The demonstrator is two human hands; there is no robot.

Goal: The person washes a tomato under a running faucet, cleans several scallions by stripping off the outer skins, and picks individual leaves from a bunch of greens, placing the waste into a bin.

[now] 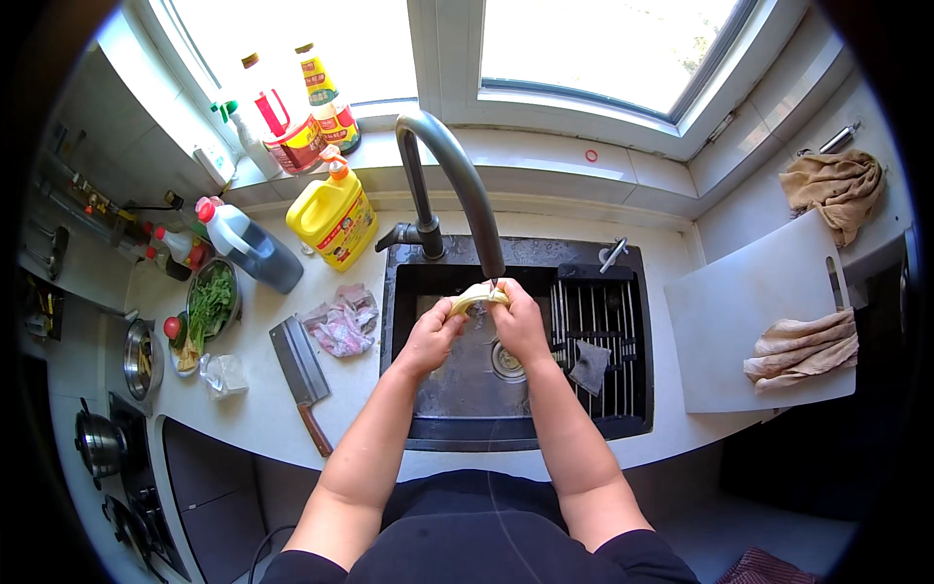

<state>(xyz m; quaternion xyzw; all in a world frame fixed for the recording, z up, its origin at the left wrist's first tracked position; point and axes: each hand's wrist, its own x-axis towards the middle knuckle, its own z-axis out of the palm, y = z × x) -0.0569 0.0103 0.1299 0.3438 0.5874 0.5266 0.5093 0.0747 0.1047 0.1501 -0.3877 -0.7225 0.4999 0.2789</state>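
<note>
A pale yellow, curved piece of food [475, 297], perhaps a vegetable, is held between my two hands just under the spout of the dark grey faucet [479, 209]; its exact kind is unclear. My left hand [431, 336] pinches its left end. Fingers of my right hand [520, 321] are closed round the right end. Both hands are above the black sink [457, 434], whose wet basin and round drain [507, 361] lie below. Inside the sink on the right is a black rack [615, 399] with a grey scouring pad [589, 367] on it.
Left of the sink lie a cleaver [298, 362] and a crumpled cloth [342, 319]. A yellow detergent jug [333, 222], bottles and a bowl of greens [212, 300] stand farther left. A white cutting board [720, 331] with a tan cloth [806, 350] is at the right.
</note>
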